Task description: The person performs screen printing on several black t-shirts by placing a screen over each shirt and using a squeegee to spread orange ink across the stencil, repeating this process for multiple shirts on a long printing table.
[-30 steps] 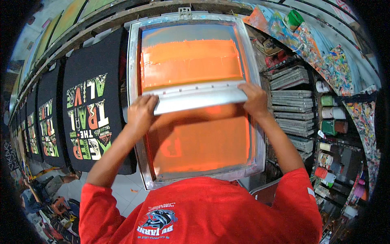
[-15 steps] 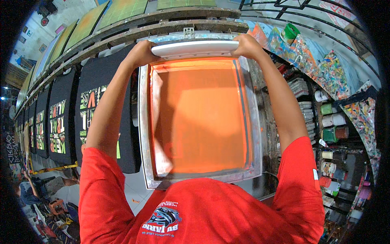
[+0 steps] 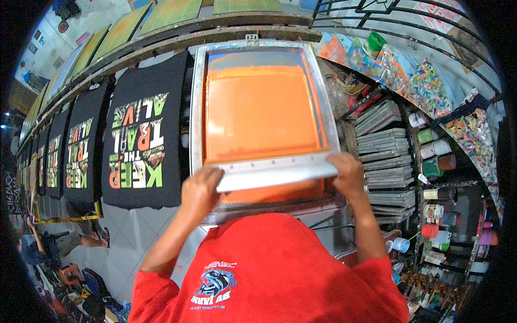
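A long white squeegee [image 3: 277, 173] lies crosswise over the near part of a screen printing frame [image 3: 333, 110]. Its left end is gripped by my left hand [image 3: 200, 195], and my right hand [image 3: 347, 175] grips the right end. Both hands are closed, with the fingers partly hidden. Orange ink [image 3: 258, 110] covers most of the mesh inside the metal frame, on both sides of the squeegee. At the far end of the mesh a bluish-grey strip shows. Whatever lies beneath the screen is hidden.
Black printed T-shirts [image 3: 141, 129] lie in a row to the left. Wooden rails [image 3: 204, 35] run behind the frame. On the right are stacked grey screens [image 3: 385, 145], ink tubs [image 3: 437, 148] and a green bucket [image 3: 375, 41]. Another person [image 3: 46, 245] is at the lower left.
Both hands have pulled the squeegee from the far end of the screen to its near part. The far strip of mesh and the shirts at left now show more fully.
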Motion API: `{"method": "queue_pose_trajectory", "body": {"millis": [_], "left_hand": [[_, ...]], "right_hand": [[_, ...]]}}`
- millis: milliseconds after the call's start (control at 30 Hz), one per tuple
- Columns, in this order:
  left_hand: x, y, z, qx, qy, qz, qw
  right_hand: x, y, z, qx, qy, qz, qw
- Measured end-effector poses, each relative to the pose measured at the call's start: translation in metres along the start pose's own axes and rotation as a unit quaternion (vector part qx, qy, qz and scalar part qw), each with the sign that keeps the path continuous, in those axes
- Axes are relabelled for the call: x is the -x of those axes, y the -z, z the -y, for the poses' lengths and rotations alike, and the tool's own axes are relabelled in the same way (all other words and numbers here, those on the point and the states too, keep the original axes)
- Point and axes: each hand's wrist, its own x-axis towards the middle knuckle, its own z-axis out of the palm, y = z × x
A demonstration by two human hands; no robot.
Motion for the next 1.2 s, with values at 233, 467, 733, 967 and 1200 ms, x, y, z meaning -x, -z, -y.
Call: {"method": "queue_pose_trajectory", "body": {"millis": [233,467,733,967,1200], "left_hand": [[0.096,-0.044,-0.028,0.009,-0.012,0.003,1.0],[0.105,-0.052,-0.037,0.023,0.002,-0.007,1.0],[0.115,-0.049,-0.031,0.064,0.098,-0.09,0.989],[0.109,-0.073,0.044,0.338,0.476,-0.028,0.811],[0.101,-0.08,0.034,0.221,0.443,-0.123,0.86]], "right_hand": [[0.105,-0.043,0.022,-0.003,0.007,-0.052,0.999],[0.117,-0.048,0.019,-0.009,-0.003,-0.014,1.0],[0.124,-0.044,0.016,-0.05,-0.024,-0.093,0.994],[0.123,-0.089,-0.073,-0.321,-0.408,-0.03,0.854],[0.117,-0.091,-0.074,-0.227,-0.423,-0.066,0.875]]}}
